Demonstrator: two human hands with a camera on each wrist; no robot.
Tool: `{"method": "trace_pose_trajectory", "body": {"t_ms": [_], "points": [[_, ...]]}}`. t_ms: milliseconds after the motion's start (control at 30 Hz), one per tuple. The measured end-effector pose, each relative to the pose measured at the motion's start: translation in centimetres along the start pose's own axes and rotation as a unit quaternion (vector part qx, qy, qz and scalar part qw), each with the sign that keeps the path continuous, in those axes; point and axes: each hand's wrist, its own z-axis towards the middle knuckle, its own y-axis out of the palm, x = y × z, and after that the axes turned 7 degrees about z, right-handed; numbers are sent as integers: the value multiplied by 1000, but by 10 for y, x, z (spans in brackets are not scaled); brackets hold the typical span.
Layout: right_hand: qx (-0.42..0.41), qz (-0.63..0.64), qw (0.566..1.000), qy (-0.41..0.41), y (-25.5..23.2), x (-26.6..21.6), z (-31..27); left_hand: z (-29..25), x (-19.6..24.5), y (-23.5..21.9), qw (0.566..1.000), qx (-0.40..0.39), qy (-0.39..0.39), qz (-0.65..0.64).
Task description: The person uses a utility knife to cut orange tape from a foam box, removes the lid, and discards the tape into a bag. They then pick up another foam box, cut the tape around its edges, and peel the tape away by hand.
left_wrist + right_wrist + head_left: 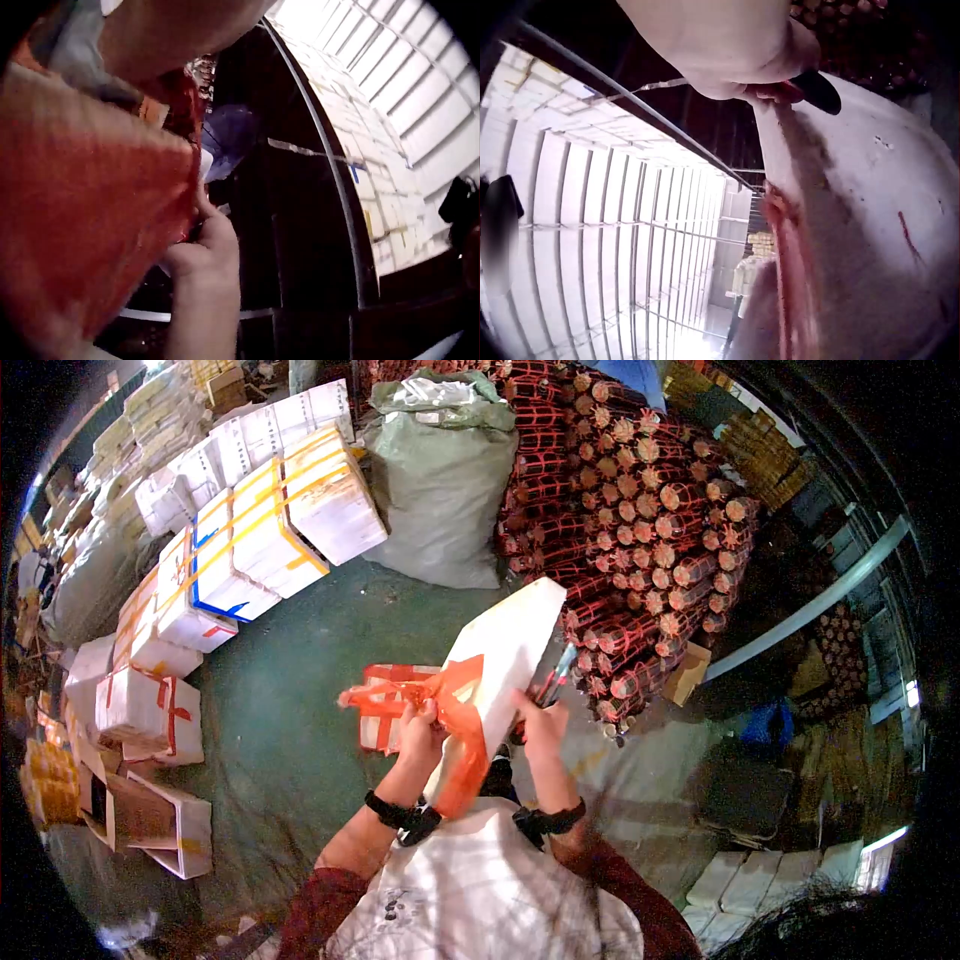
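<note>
A white foam lid [515, 635] slants in front of my body, with crumpled orange-red tape [462, 705] along its left side. The left hand [420, 732] pinches the tape, which spreads as a wide red sheet in the left wrist view [90, 217]. At the lid's right edge, the right hand [543, 730] grips a slim dark tool [550, 682] with a pale blue end; its exact kind I cannot tell. In the right wrist view a black rounded end [821, 93] of it pokes out beside the lid's dirty white face [885, 180].
Below the hands lies a foam box [378, 732] with red tape. Taped white boxes [262, 510] line the left, near an open carton [140, 810]. A full green sack [440, 490] and stacked red-netted bundles [640, 510] stand ahead. Green floor [290, 650] lies between.
</note>
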Motion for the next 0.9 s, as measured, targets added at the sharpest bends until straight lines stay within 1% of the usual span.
{"method": "trace_pose_trajectory", "body": {"t_ms": [33,67,100,133,167,200,267,300,367,400,433,500,533,567,667,700,733,767,800,833,900], "points": [[12,43,999,18,-2,-3,6,21,-15,-29,1000,-6,6,-17],[26,85,995,34,-6,-8,16,35,-19,-51,999,-14,11,-34],[19,97,994,54,-16,-12,27,37,-12,-65,999,-23,23,-42],[12,107,991,75,-32,-14,39,28,11,-69,999,-42,14,-12],[-24,169,984,55,-46,-8,53,39,18,-95,999,-36,-7,-1],[-22,164,984,68,-46,-9,54,40,29,-98,999,-31,-27,10],[-18,156,983,99,-41,-6,49,44,35,-91,998,-47,34,4],[-24,154,980,121,-35,-2,43,39,46,-77,996,-54,65,2],[-45,148,974,165,-16,7,31,28,49,-45,993,-56,79,67],[-51,146,970,188,-12,9,25,25,48,-35,990,-59,83,101],[-63,128,966,217,-12,9,21,26,43,-35,991,-83,86,63],[-43,133,964,227,-7,13,14,20,41,-29,987,-97,91,87],[-33,134,963,233,-6,15,11,10,44,-18,985,-103,94,98],[-66,112,954,270,-9,24,9,-3,48,-9,990,-57,64,113],[-119,-31,953,278,-11,68,3,-2,40,-15,994,-69,51,74],[-160,22,945,285,2,36,-20,0,34,-14,990,-75,81,86],[-168,20,936,309,7,36,-30,-7,39,-7,989,-65,54,122],[-154,25,958,242,18,36,-38,-18,46,5,982,-63,67,164],[-138,29,975,174,29,34,-44,-20,40,12,987,-78,76,120],[-115,39,981,154,36,26,-46,-21,35,19,989,-93,84,75],[-68,58,990,112,45,12,-46,-21,40,23,995,-68,43,50]]}}
